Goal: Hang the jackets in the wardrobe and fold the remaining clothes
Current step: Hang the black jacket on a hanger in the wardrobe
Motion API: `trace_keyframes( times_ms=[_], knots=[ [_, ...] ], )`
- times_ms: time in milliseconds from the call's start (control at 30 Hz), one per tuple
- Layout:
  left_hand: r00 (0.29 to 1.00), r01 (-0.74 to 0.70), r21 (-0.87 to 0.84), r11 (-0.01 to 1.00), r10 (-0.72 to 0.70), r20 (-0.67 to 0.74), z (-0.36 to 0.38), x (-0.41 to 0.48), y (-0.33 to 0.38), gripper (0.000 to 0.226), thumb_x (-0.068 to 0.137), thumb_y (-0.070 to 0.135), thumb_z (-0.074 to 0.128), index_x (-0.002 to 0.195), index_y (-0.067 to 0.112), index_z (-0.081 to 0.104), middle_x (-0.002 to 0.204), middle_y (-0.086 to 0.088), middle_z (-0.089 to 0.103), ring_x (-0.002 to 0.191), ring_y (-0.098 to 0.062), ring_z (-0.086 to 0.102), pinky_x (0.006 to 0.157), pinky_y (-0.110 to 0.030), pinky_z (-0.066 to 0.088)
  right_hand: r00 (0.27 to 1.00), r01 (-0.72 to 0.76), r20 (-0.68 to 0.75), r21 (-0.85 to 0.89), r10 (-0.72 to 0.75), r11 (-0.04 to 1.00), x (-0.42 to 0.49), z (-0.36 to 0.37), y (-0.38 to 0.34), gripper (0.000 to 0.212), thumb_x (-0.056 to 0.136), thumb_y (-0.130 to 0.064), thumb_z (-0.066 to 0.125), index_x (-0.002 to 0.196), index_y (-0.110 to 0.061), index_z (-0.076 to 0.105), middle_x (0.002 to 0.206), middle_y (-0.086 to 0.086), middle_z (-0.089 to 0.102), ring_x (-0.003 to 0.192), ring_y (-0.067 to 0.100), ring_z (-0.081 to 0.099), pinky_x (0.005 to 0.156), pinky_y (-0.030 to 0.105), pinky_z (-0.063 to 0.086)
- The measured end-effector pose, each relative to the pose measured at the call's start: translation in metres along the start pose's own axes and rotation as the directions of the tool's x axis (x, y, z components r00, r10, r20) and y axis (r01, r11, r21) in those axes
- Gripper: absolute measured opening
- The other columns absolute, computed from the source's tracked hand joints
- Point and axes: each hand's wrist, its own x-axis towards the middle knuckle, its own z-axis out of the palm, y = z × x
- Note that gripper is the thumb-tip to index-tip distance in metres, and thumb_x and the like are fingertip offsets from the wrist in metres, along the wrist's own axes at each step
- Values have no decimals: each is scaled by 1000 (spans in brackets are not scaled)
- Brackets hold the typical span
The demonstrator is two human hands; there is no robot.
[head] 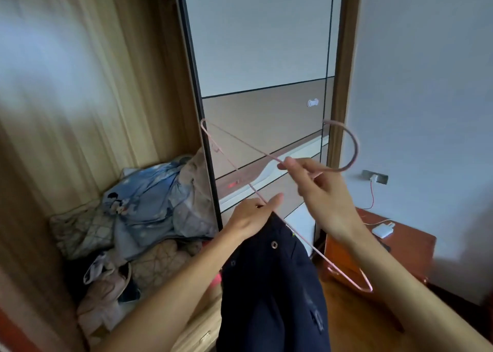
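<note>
Pink hanger tilts, right grip pinching its neck, left grip holding the collar of the navy jacket against its lower arm, likely to slip a shoulder on.

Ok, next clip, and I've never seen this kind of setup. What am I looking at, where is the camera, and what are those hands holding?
There is no machine here. A person wears one wide-angle camera on the head, so the single picture looks forward and down at their own two bare hands. The left hand grips the top of a dark navy jacket, which hangs down from it. The right hand pinches a thin pink wire hanger just below its hook, and the hanger's wire runs on past the left hand. On the left is an open light wooden wardrobe with a crumpled pile of blue and beige bedding on its floor. On the right stands a red-brown wooden side table with a white charger on it.
</note>
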Motion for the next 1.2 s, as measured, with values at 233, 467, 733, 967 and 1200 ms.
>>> trace_keyframes(
  times_ms=[233,467,733,967,1200],
  knots=[
    [856,226,108,968,-251,452,-7,-16,10,128,35,85,76,144,23,51,159,5,34,149,-20,23,122,-45,16,938,-266,-199,107,283,958,-25,-92,68,34,105,-28,46,90,-14,73,58,4,45,49,10,37,49,25,29],
    [892,328,12,945,-314,325,9,3,4,134,29,72,90,142,11,50,152,-2,43,143,-29,36,119,-48,25,862,-441,-188,176,470,880,-87,-151,124,35,102,-30,51,81,-12,72,50,-4,47,43,8,33,41,18,24],
    [936,171,104,980,-195,294,15,0,39,27,79,0,76,98,20,77,94,-4,71,96,-25,64,90,-32,53,839,-537,-39,98,542,838,-143,-165,158,33,100,-30,54,88,-5,72,49,-4,44,44,9,35,40,15,27],
    [950,63,169,984,-110,291,33,-3,36,37,77,-11,67,81,25,77,93,1,71,93,-19,64,77,-26,53,854,-520,10,-30,521,853,-175,-162,172,37,102,-27,52,78,-5,68,45,-10,42,40,2,36,43,11,27],
    [953,-48,229,972,-24,303,31,-7,47,45,76,-12,61,76,29,79,102,0,69,114,-28,58,99,-39,50,871,-490,34,-8,490,872,-189,-165,172,39,101,-29,53,77,-4,68,45,-10,42,44,3,36,46,15,30]
  ],
)
